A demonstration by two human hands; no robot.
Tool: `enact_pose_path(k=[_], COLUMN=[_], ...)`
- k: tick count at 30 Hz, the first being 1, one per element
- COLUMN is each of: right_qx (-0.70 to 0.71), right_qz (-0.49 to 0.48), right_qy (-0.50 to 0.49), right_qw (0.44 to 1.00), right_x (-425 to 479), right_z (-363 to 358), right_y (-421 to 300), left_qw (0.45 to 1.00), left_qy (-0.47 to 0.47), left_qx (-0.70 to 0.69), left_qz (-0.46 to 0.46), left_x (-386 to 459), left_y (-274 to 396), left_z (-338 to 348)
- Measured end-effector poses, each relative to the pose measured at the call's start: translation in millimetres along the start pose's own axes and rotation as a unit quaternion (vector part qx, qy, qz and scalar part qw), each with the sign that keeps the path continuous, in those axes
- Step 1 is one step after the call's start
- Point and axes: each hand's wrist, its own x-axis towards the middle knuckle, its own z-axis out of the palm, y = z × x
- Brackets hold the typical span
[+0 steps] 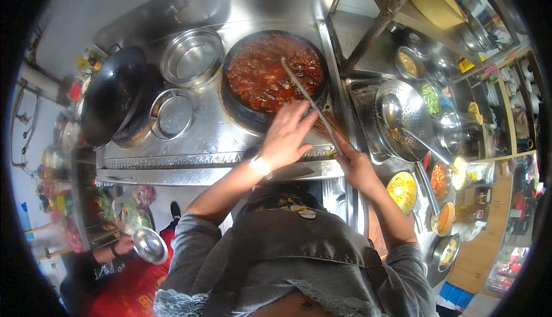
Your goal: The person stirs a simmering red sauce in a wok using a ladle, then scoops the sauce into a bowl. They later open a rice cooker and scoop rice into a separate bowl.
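Observation:
A large black wok (224, 97) full of dark red, oily sauce with chunks (276, 71) sits on the steel stove. My right hand (355, 166) is closed around a long thin rod (297, 82), whose far tip reaches over the sauce. A bundle of thin brown bristles, perhaps a wok brush (330, 125), lies beside the rod close to that hand; whether I grip it too is unclear. My left hand (289, 131), fingers spread, hovers at the wok's near rim beside the rod. It holds nothing that I can see.
Left on the stove are a steel pot (192, 58), a steel ring-shaped pan (172, 114) and a tilted black wok (112, 92). Right stand a perforated strainer (418, 114), a ladle (424, 144) and a yellow bowl (402, 192). A person in red holds a steel bowl (150, 246) at lower left.

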Motion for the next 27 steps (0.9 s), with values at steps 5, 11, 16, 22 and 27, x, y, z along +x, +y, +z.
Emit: enact_pose_path(k=[5,11,16,22,27], right_qx=[0.069,0.073,0.342,0.565,0.505], right_qz=[0.029,0.065,0.107,0.226,0.238], right_qy=[0.08,0.092,0.022,-0.053,-0.052], right_qw=[0.994,0.991,0.933,0.792,0.828], right_x=[11.8,50.9,55.2,44.2,25.6], right_z=[11.3,36.0,59.4,56.9,60.3], right_y=[43.6,58.9,55.6,20.1,-6.4], left_qw=[0.934,0.532,0.504,0.49,0.49], left_qy=[0.096,-0.045,-0.047,-0.05,-0.051], left_qx=[-0.079,-0.595,-0.643,-0.654,-0.661], left_qz=[-0.335,-0.601,-0.575,-0.573,-0.566], left_x=[-86.5,-90.8,-96.9,-95.1,-92.5], left_y=[-19.0,-29.4,-38.8,-38.7,-39.4], left_z=[23.8,35.1,48.4,49.8,50.6])
